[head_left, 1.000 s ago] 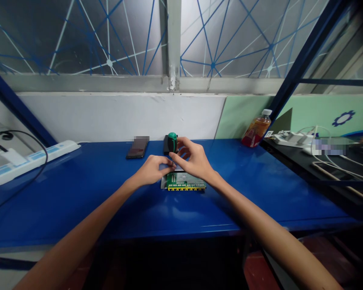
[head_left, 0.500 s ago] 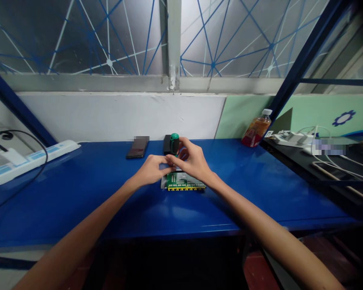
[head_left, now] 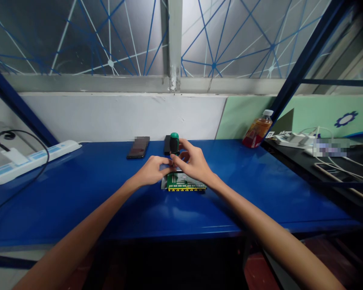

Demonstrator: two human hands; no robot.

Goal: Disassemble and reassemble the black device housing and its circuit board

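Note:
A screwdriver with a green and black handle stands upright over a green circuit board, which has a yellow row of connectors along its near edge. My right hand is closed around it, fingers at the handle and thumb lower down. From the left, my left hand reaches in with thumb and forefinger pinched near the lower end of the shaft. What that pinch holds is hidden. The screwdriver's tip is out of sight behind the fingers. A silvery plate or bag edge shows beneath the board's left side.
On the blue table a phone lies to the left, and a black box is behind the screwdriver. A white power strip sits far left. At the right stand a drink bottle and a black surface with tangled white cables.
The right fingers and thumb have shifted slightly around the screwdriver, which stays upright in nearly the same place. The left hand and the board look almost unmoved.

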